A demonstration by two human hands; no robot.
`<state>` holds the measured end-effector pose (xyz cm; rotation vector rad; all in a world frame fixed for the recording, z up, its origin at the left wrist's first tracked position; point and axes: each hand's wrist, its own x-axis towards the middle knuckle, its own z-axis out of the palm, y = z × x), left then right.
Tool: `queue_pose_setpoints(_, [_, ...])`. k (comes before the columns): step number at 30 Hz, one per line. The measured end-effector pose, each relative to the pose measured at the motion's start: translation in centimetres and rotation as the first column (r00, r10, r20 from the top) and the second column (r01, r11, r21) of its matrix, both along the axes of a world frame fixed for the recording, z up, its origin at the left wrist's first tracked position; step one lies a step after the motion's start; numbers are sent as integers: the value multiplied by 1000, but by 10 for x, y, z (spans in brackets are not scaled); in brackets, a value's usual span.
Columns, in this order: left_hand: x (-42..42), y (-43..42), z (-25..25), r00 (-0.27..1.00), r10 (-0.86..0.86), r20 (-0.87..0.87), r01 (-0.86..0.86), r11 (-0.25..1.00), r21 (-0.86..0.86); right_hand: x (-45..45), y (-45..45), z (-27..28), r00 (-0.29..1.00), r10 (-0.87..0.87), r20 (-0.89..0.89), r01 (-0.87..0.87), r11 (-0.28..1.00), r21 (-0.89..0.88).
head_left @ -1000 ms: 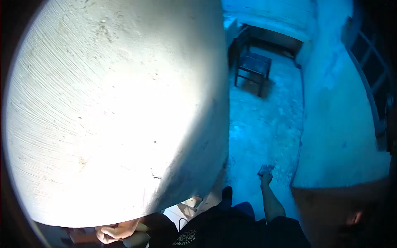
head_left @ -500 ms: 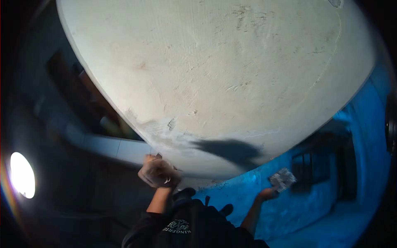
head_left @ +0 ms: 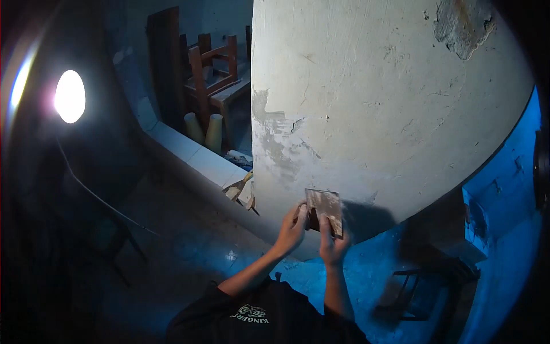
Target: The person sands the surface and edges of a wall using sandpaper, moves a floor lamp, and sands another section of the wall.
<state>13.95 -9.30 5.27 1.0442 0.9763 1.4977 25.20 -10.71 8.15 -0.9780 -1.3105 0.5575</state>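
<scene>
My right hand [head_left: 335, 247] grips a flat rectangular plate [head_left: 325, 202], smeared with pale filler, with the fingers over its face and lower edge. At the plate's left side is my left hand [head_left: 292, 229], its fingers closed around a dark flat tool [head_left: 313, 219]; the tool's exact kind is hard to make out. Both hands are close together in front of the lower part of a pale wall [head_left: 389, 126]. Grey and white patches [head_left: 278, 146] mark this wall along its left edge.
Several scrapers [head_left: 239, 188] lie on a white tiled ledge [head_left: 192, 157] left of the wall. Beyond are stacked wooden furniture [head_left: 212, 74] and yellowish cylinders [head_left: 213, 132]. A bright lamp [head_left: 70, 96] shines at far left. Dark furniture [head_left: 421, 292] stands at lower right. Plaster has broken away at upper right [head_left: 464, 28].
My left hand has come right from beside the ledge to the plate. My right hand has brought the plate in from the right to meet it. The view has turned left.
</scene>
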Motion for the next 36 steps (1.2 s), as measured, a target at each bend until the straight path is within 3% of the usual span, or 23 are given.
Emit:
queue_pose_setpoints(1, [-13,5,3,1000,-8,7,8,1000,17,-13,12,3,996,8,87,-16,996,92])
queue_pose_setpoints(3, [-39,15,8,1000,11,-21,-14,985,-174,-32,19,22,984,120,130,-116,993,-37])
queue_pose_setpoints(4, [-48,23,7,1000,8,-6,-8,988,-156,-39,21,32,972,157,177,-142,986,-91])
queue_pose_setpoints(5, [-57,33,5,993,116,-30,-116,993,-5,-42,28,36,969,152,194,-140,987,-76])
queue_pose_setpoints(7, [-78,49,13,963,266,-48,-250,944,217,-48,42,43,900,307,309,-261,948,-183])
queue_pose_setpoints(8, [-94,50,23,971,214,-108,-200,972,125,-59,50,48,897,305,321,-262,950,-172])
queue_pose_setpoints(10, [-108,65,34,966,255,-32,-245,952,185,-89,66,57,944,233,232,-211,971,-116])
queue_pose_setpoints(13, [-124,80,63,874,481,-71,-467,871,155,-130,93,62,944,99,316,-109,994,15])
queue_pose_setpoints(14, [-129,89,69,866,500,11,-496,854,155,-138,101,65,941,85,327,-112,992,65])
queue_pose_setpoints(17, [-135,102,86,879,475,28,-476,876,76,-149,108,77,923,-36,384,-17,991,135])
queue_pose_setpoints(19, [-135,108,89,894,400,202,-410,912,11,-154,109,80,916,-73,393,6,985,170])
queue_pose_setpoints(20, [-133,108,87,890,406,205,-417,909,8,-157,109,80,910,-108,400,24,977,210])
queue_pose_setpoints(21, [-130,109,84,884,406,232,-422,906,19,-155,107,79,941,-7,337,-16,998,63])
queue_pose_setpoints(22, [-126,110,81,876,407,259,-429,903,30,-153,105,77,939,3,345,-26,998,62])
queue_pose_setpoints(25, [-124,115,81,851,453,265,-478,878,33,-152,113,84,892,-142,430,38,969,242])
queue_pose_setpoints(32, [-105,107,73,801,537,266,-544,837,-50,-137,113,82,870,-95,485,-32,968,248])
queue_pose_setpoints(36, [-117,125,91,726,621,295,-648,762,-10,-155,136,112,835,-67,546,-81,967,243])
